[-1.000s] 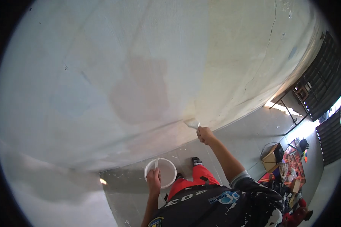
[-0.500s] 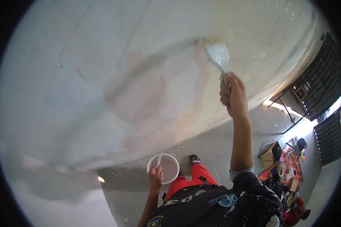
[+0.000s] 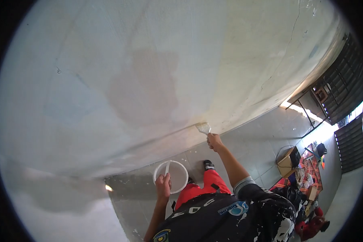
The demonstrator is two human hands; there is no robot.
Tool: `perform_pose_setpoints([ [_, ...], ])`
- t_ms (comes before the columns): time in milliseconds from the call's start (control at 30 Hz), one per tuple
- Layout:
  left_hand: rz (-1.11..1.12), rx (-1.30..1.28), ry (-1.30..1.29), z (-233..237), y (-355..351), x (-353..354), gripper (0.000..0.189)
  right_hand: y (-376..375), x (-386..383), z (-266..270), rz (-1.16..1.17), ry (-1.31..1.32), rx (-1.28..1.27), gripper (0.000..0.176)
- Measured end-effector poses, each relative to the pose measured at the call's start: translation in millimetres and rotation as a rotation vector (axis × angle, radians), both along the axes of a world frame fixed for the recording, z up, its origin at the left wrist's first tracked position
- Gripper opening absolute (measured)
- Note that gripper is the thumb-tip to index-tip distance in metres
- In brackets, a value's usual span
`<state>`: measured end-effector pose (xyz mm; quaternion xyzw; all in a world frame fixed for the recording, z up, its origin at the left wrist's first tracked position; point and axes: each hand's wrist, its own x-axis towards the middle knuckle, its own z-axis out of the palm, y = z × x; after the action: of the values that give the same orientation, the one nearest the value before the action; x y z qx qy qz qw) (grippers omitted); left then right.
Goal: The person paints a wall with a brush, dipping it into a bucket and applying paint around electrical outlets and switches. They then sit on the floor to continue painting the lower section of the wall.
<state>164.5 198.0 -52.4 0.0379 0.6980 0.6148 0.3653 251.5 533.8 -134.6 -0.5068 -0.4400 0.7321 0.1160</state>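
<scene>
My right hand [image 3: 214, 142] is closed round the handle of a wide paintbrush [image 3: 204, 128], its bristles at the lower part of the wall [image 3: 149, 36]. A pinkish patch [image 3: 147, 88] shows on the wall above and to the left of the brush, and the surface on the right looks yellower. Low in front of my body, my left hand [image 3: 163, 186] grips the white handle strap of a round bucket [image 3: 184, 169]. The bucket's white rim faces up, with a pale greyish inside.
Grey floor tiles [image 3: 246, 133] run along the wall's foot. To the right are a cardboard box [image 3: 287, 163], a red patterned mat [image 3: 310, 171] with assorted items, and dark slatted shutters [image 3: 343, 92]. A person in red [image 3: 312, 226] is at the lower right.
My right hand has swept the paintbrush down the wall, from high up to near the floor, and a little left. My left hand and the bucket have barely shifted.
</scene>
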Motion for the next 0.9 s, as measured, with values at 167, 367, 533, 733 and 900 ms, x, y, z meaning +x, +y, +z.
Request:
perform_pose_setpoints([
  [167, 0.012, 0.036, 0.037, 13, 0, -5, 0.027, 19, -9, 55, -0.009, -0.048, 0.221, 0.024],
  [367, -0.014, -0.012, 0.101, 0, -5, -7, 0.028, 6, 15, 233, 0.001, 0.271, 0.353, 0.026],
  [533, -0.02, 0.025, 0.059, 7, 8, -6, 0.029, -4, 5, 299, -0.021, 0.507, 0.526, 0.023],
  [733, -0.017, 0.06, 0.094, 14, 10, -4, 0.029, -9, -29, 100, -0.081, 0.351, 0.666, 0.024],
  [900, 0.013, 0.075, -0.014, 10, 5, 3, 0.026, -35, -11, -23, -0.003, -0.029, 0.16, 0.021],
])
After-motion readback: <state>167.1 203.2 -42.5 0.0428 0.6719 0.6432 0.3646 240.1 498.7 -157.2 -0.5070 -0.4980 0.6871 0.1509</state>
